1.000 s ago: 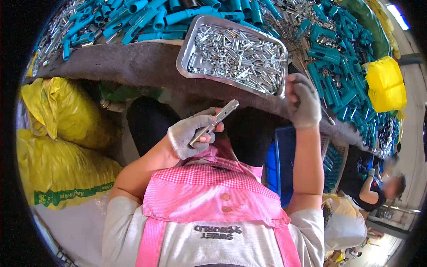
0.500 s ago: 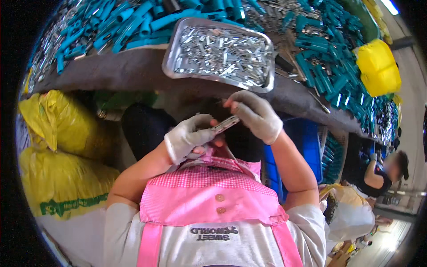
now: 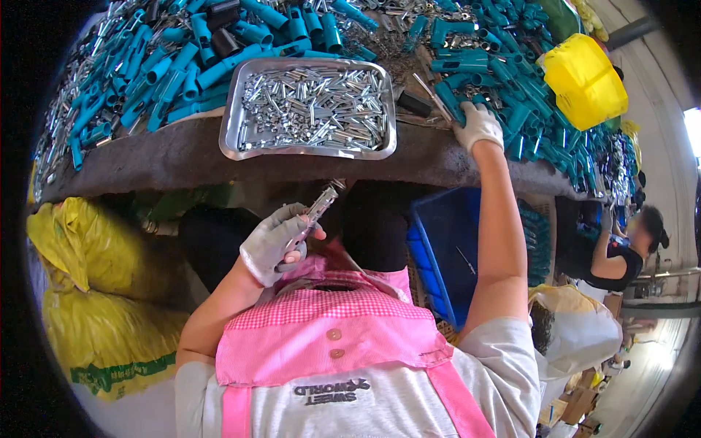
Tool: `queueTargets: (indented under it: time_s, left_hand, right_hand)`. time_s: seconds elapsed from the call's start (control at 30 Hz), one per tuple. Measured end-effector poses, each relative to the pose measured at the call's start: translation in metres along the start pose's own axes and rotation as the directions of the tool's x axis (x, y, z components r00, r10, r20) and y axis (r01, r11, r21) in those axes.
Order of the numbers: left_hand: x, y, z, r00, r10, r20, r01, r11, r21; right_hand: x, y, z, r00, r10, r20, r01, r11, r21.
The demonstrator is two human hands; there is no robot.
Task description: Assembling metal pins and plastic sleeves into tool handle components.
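Observation:
My left hand (image 3: 276, 244), in a pale glove with some fingertips bare, holds a narrow metal piece (image 3: 318, 207) with slots and holes along it. That piece slants upward in front of the pink apron, below the table edge. My right arm is stretched out to the table, where my gloved right hand (image 3: 480, 127) closes around the near end of a teal plastic casing (image 3: 448, 101). Beside that casing lies a slim metal rod-like tool (image 3: 432, 96). The right fingertips are partly hidden.
A metal tray (image 3: 228, 139) of small shiny pins sits at the table edge, with a dark block (image 3: 415, 104) beside it. Teal casings (image 3: 191, 67) are heaped behind. A blue bin (image 3: 431, 270) is below, yellow sacks (image 3: 102, 248) at left, a person (image 3: 621, 248) at right.
My right hand has left the metal piece and reached out to the teal casings on the right. The left hand keeps the metal piece, now tilted more upright. The view has shifted.

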State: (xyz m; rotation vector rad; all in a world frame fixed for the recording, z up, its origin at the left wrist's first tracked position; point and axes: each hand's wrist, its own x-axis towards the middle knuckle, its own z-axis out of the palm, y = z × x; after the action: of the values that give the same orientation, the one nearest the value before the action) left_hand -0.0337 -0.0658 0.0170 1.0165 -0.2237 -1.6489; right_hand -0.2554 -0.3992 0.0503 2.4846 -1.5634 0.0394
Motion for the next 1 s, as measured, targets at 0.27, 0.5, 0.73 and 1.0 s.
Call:
queueTargets:
  time_s: [0.27, 0.5, 0.73, 1.0]
  left_hand:
    - [0.0, 0.01, 0.007, 1.0, -0.01, 0.002, 0.01, 1.0, 0.01]
    - [-0.009, 0.015, -0.01, 0.989, -0.135, 0.054, 0.133, 0.991, 0.031]
    - [-0.012, 0.021, -0.009, 0.966, -0.222, 0.129, 0.177, 0.939, 0.295]
    - [-0.015, 0.013, -0.017, 0.946, -0.22, 0.237, 0.152, 0.949, 0.274]
  right_hand:
    - [-0.015, 0.039, 0.044, 0.84, 0.049, -0.54, 0.159, 0.93, 0.332]
    - [-0.093, -0.015, -0.05, 0.943, -0.31, 0.124, -0.056, 0.219, 0.974]
    - [-0.108, -0.058, -0.041, 0.708, -0.706, 0.035, 0.14, 0.189, 0.972]
    - [-0.141, -0.107, -0.044, 0.604, -0.673, 0.427, -0.389, 0.218, 0.895]
